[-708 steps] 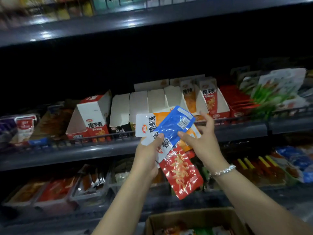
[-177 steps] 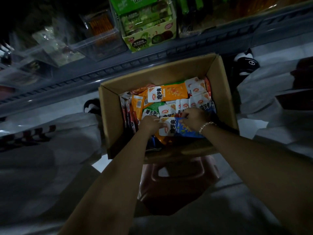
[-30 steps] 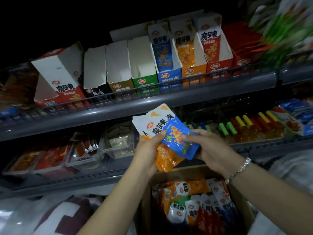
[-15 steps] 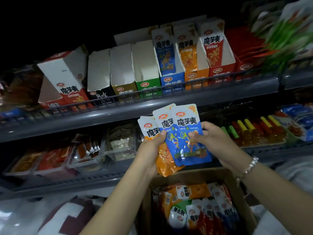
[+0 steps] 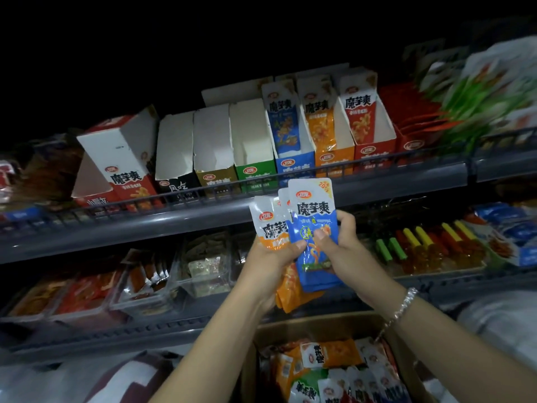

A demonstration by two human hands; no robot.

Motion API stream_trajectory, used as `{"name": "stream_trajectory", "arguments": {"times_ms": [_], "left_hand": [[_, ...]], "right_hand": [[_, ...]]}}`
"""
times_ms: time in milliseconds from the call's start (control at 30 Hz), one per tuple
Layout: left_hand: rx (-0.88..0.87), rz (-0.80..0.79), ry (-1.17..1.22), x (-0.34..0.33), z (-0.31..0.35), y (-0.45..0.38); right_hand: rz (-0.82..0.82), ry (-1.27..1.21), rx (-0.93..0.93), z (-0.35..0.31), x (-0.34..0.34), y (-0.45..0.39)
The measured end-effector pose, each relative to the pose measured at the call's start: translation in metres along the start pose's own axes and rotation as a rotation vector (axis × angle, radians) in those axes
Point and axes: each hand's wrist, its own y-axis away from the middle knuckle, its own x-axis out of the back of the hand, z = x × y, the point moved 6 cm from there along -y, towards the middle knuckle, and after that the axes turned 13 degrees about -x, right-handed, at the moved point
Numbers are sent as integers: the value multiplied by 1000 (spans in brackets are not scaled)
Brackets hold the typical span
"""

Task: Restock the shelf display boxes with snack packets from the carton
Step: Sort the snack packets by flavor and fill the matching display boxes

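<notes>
blue packet point(image 5: 315, 228) upright, front | orange packets point(image 5: 271, 228) fanned behind | carton point(image 5: 325, 330) open below, packets inside

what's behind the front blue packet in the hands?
Behind the front blue snack packet, more blue packets and orange packets are fanned out, gripped by the left hand and right hand. Their lower halves and exact count are covered.

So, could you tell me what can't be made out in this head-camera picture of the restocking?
- Packets in the green display box: the head view looks up from below, so its front wall hides whatever it holds.
- Orange packets: the count is hidden by the blue packets, left hand and right hand.
- Carton: cut off by the bottom edge.
- Green-and-white bags at the top right: motion-blurred.
- Above the shelf: too dark.
</notes>
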Motion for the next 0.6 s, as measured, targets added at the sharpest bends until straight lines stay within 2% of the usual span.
{"name": "stream_trajectory", "arguments": {"times_ms": [167, 233, 367, 467, 600], "left_hand": [[-93, -37, -123, -3, 27, -16], [-75, -50, -132, -2, 37, -24], [-53, -76, -162, -2, 62, -43], [-95, -92, -192, -2, 78, -57], [-116, -95, -99, 0, 83, -69]], "right_hand": [[-93, 32, -7, -27, 2, -9], [-128, 77, -27, -45, 8, -15], [-148, -1, -2, -96, 20, -38], [-239, 181, -9, -126, 11, -50], [-202, 435, 17, -153, 4, -64]]}}
